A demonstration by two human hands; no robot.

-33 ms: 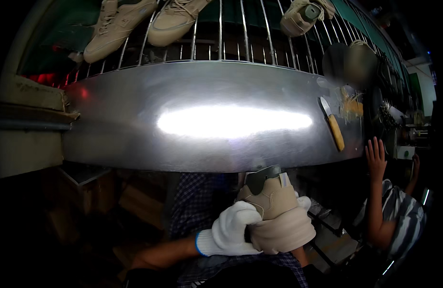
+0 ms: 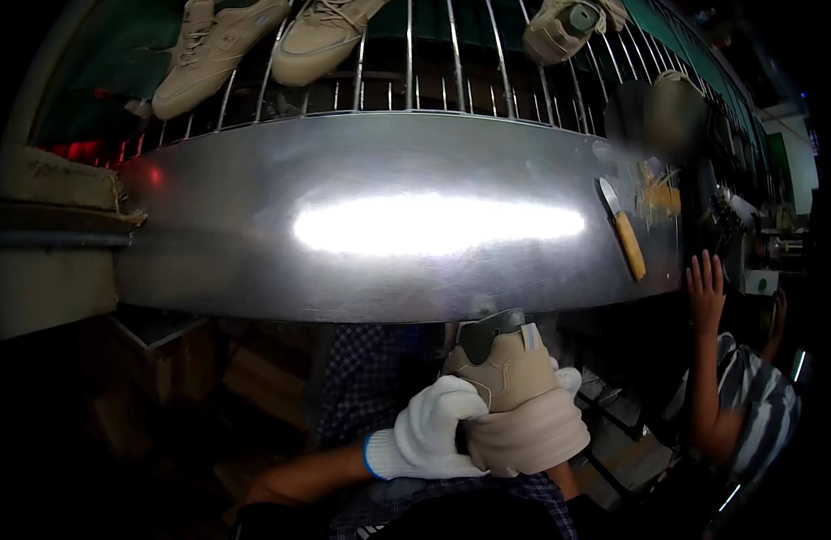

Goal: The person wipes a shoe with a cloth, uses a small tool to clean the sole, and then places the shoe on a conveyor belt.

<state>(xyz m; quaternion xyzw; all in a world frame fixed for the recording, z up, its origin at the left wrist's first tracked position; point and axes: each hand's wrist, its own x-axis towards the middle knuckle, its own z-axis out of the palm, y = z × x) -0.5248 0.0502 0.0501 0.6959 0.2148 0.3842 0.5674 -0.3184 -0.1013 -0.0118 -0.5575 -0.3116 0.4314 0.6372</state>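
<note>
Beige, leather-like, round-heeled shoe, positioned between the hands, gripped by the white-knit-gloved left hand, the white-gloved right hand being too hidden behind to judge its closure; uneven pressure could twist it loose.

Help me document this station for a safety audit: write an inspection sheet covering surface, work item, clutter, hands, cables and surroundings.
Surface: metal table, bright glare band across its middle.
Work item: beige shoe, dark green inside, held at the table's near edge.
Clutter: knife with a yellow handle lying toward the right end; yellowish patch beyond it, unclear.
Hands: left hand, white glove with blue cuff edge, gripping the shoe; right hand mostly hidden behind it, white glove showing.
Cables: nothing seen clearly; edges are dark.
Surroundings: metal rack with more beige shoes; co-worker's hand by the table's right end.
</note>
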